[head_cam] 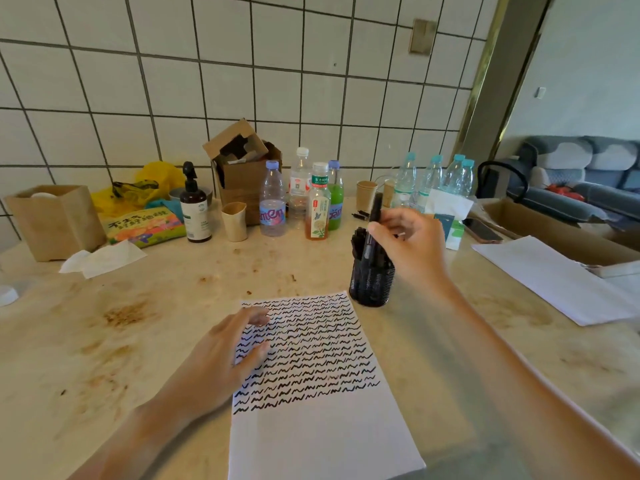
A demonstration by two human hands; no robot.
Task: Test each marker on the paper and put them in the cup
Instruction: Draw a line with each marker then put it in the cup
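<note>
Marker (374,216): black, pinched upright in right hand (412,244), long axis near vertical, lower end directly above cup (371,284), which stands at 1 o'clock from paper (311,393). Left hand (221,355): fingers flat, pressing paper's 9 o'clock edge, farther from cup.

Two bare forearms, no sleeves, no jewellery

Paper (311,427) showing white, top two-thirds carrying rows of black wavy scribbles. Marker (374,213) and mesh cup (372,287) both reading black. Table (173,306) showing cream with brown stains. Wall tiles (173,98) showing white with dark grout. Bag (152,188) showing yellow.
</note>
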